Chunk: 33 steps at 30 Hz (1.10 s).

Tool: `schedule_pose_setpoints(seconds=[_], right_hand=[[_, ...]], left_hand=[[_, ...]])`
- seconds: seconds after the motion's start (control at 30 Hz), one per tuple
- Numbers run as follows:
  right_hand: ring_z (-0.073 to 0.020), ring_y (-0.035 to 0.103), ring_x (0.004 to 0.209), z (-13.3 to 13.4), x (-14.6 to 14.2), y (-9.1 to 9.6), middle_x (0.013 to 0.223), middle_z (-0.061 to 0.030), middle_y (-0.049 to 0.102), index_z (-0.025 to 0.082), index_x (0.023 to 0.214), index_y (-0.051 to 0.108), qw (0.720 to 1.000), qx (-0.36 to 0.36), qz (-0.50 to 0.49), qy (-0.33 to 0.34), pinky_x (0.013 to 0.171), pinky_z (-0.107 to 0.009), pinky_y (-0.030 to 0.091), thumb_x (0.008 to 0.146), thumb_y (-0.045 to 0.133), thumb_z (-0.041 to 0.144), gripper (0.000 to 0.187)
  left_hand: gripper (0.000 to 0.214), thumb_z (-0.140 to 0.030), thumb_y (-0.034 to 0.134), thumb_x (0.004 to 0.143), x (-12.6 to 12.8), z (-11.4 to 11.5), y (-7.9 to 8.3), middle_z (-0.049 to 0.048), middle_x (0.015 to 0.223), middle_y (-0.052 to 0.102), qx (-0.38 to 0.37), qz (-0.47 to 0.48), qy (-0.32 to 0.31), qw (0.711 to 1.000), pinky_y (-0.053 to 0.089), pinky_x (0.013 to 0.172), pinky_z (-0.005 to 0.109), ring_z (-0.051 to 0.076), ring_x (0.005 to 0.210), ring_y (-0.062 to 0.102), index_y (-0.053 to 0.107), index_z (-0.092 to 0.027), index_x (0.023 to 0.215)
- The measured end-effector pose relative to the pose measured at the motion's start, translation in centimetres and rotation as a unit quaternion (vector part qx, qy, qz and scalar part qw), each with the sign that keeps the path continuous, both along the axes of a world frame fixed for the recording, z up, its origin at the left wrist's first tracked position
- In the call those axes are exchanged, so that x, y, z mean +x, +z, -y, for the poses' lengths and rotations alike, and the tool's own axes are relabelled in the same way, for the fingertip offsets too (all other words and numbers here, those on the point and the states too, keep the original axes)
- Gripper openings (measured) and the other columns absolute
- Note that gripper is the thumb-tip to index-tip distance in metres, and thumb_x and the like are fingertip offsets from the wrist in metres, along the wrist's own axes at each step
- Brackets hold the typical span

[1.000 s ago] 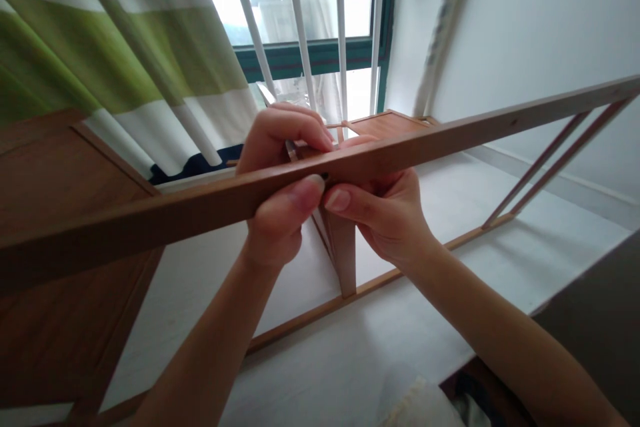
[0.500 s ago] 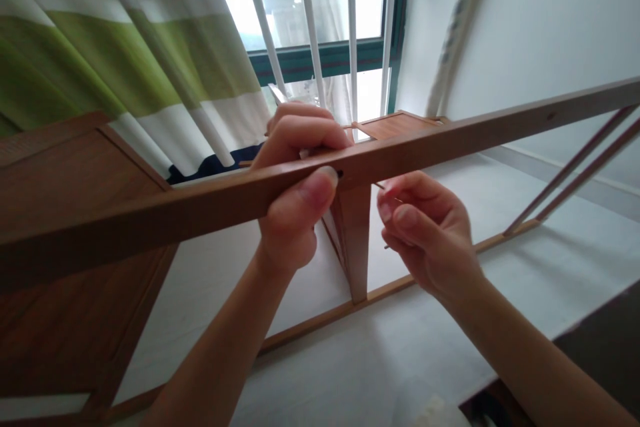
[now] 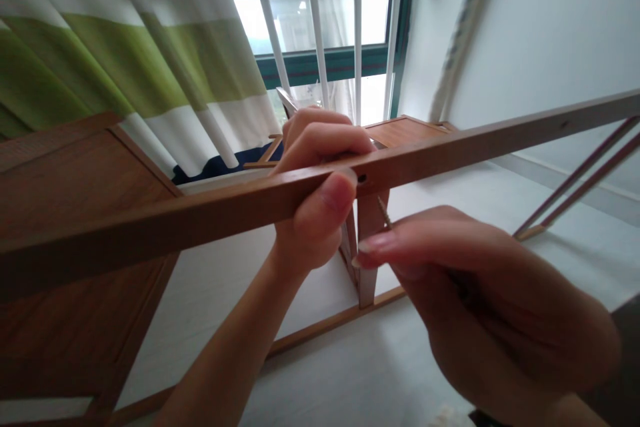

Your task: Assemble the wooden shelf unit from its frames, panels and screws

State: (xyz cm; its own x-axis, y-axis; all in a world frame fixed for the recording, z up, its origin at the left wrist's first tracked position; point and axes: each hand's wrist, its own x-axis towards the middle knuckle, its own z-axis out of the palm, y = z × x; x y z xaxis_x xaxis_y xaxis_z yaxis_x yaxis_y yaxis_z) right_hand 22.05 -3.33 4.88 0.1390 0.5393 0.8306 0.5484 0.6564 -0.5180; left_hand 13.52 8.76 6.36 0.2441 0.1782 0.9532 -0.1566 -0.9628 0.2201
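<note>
A long brown wooden rail [image 3: 475,143] of a furniture frame runs across the view. My left hand [image 3: 320,180] is wrapped round it near the middle, thumb on the front face beside a small hole [image 3: 362,179]. My right hand [image 3: 480,300] is close to the camera, below and right of the hole. Its fingers pinch a small screw [image 3: 384,212], whose tip points up toward the hole. A short upright wooden piece [image 3: 367,250] drops from the rail behind the hands.
A brown wooden panel [image 3: 65,213] stands at the left. A lower rail [image 3: 320,330] lies on the white surface [image 3: 310,387]. Two thin rods [image 3: 580,180] slope at the right. A green-striped curtain [image 3: 100,53] and white window bars [image 3: 357,53] are behind.
My right hand has left the rail, come down toward the camera and now holds a screw up near the hole. My left hand has kept its grip on the rail.
</note>
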Motion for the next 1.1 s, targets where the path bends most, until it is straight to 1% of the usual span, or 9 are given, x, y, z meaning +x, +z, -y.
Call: schedule_pose_setpoints(seconds=[0.1, 0.23, 0.37, 0.5, 0.6, 0.7, 0.87, 1.0, 1.1], right_hand=[[-0.0168, 0.061, 0.078, -0.5, 0.0, -0.3, 0.085, 0.0042, 0.063, 0.033, 0.094, 0.063, 0.998, 0.002, -0.009, -0.062, 0.074, -0.030, 0.053, 0.080, 0.056, 0.012, 0.026], [-0.0155, 0.060, 0.082, -0.7, -0.3, 0.0, 0.086, 0.0055, 0.062, 0.032, 0.090, 0.062, 0.998, -0.014, 0.010, -0.066, 0.083, -0.030, 0.050, 0.081, 0.056, 0.014, 0.022], [-0.0157, 0.060, 0.079, -0.8, -0.5, 0.1, 0.085, 0.0054, 0.061, 0.035, 0.091, 0.062, 0.998, -0.026, 0.002, -0.063, 0.075, -0.029, 0.052, 0.080, 0.057, 0.017, 0.021], [-0.0168, 0.061, 0.077, -1.0, -0.6, 0.0, 0.084, 0.0054, 0.062, 0.036, 0.091, 0.063, 0.997, -0.027, -0.005, -0.067, 0.070, -0.030, 0.053, 0.079, 0.059, 0.016, 0.024], [-0.0177, 0.061, 0.077, -0.9, -0.7, 0.1, 0.083, 0.0044, 0.062, 0.035, 0.091, 0.063, 0.997, -0.024, -0.012, -0.072, 0.069, -0.031, 0.054, 0.078, 0.059, 0.015, 0.024], [-0.0169, 0.061, 0.075, -0.7, -0.9, 0.5, 0.082, 0.0030, 0.062, 0.032, 0.091, 0.063, 0.997, -0.027, -0.020, -0.066, 0.071, -0.031, 0.054, 0.080, 0.058, 0.015, 0.021], [-0.0144, 0.061, 0.075, -0.8, -1.5, 1.0, 0.089, 0.0028, 0.061, 0.029, 0.090, 0.059, 0.995, -0.055, -0.076, -0.023, 0.070, -0.029, 0.054, 0.082, 0.055, 0.016, 0.016], [-0.0133, 0.061, 0.073, -1.1, -2.0, 1.1, 0.083, 0.0051, 0.061, 0.030, 0.100, 0.052, 0.984, -0.061, -0.162, 0.031, 0.059, -0.025, 0.054, 0.081, 0.055, 0.014, 0.025], [-0.0132, 0.061, 0.073, -1.2, -2.2, 1.1, 0.082, 0.0042, 0.061, 0.027, 0.095, 0.054, 0.983, -0.050, -0.179, 0.018, 0.056, -0.023, 0.053, 0.079, 0.059, 0.015, 0.020]], left_hand=[[0.038, -0.047, 0.028, 0.088, 0.7, -0.6, -0.3, -0.0030, 0.075, 0.047, 0.037, 0.073, -0.016, 0.997, 0.041, 0.074, 0.040, 0.013, 0.074, 0.049, 0.051, -0.021, 0.071], [0.040, -0.049, 0.025, 0.088, 1.2, -1.1, -0.4, -0.0034, 0.072, 0.047, 0.057, 0.120, -0.015, 0.991, 0.041, 0.074, 0.040, 0.013, 0.071, 0.049, 0.051, -0.023, 0.072], [0.038, -0.049, 0.032, 0.085, 0.6, -1.1, -0.2, 0.0007, 0.073, 0.052, 0.023, 0.056, -0.053, 0.997, 0.039, 0.076, 0.043, 0.017, 0.074, 0.050, 0.055, -0.022, 0.072], [0.033, -0.045, 0.038, 0.081, 0.4, -1.1, -0.1, 0.0035, 0.070, 0.052, 0.011, 0.081, -0.080, 0.993, 0.035, 0.080, 0.045, 0.020, 0.074, 0.049, 0.056, -0.020, 0.070], [0.032, -0.045, 0.039, 0.081, 0.7, -1.2, -0.2, 0.0028, 0.070, 0.051, 0.014, 0.091, -0.081, 0.992, 0.036, 0.081, 0.045, 0.019, 0.073, 0.049, 0.055, -0.020, 0.068], [0.035, -0.048, 0.034, 0.083, 0.6, -1.2, -0.3, 0.0014, 0.072, 0.051, 0.030, 0.083, -0.054, 0.995, 0.038, 0.080, 0.045, 0.017, 0.073, 0.050, 0.053, -0.022, 0.070], [0.034, -0.048, 0.027, 0.087, 0.4, -0.9, -0.3, -0.0006, 0.076, 0.050, 0.036, 0.058, -0.009, 0.998, 0.042, 0.080, 0.046, 0.016, 0.076, 0.051, 0.049, -0.024, 0.077], [0.031, -0.047, 0.029, 0.086, 0.9, -1.4, -0.4, -0.0010, 0.071, 0.049, 0.060, 0.087, -0.030, 0.994, 0.040, 0.076, 0.046, 0.016, 0.071, 0.049, 0.048, -0.025, 0.075], [0.029, -0.045, 0.034, 0.083, 1.2, -1.9, -0.4, 0.0006, 0.070, 0.050, 0.061, 0.115, -0.062, 0.990, 0.038, 0.072, 0.046, 0.017, 0.069, 0.048, 0.051, -0.024, 0.073]])
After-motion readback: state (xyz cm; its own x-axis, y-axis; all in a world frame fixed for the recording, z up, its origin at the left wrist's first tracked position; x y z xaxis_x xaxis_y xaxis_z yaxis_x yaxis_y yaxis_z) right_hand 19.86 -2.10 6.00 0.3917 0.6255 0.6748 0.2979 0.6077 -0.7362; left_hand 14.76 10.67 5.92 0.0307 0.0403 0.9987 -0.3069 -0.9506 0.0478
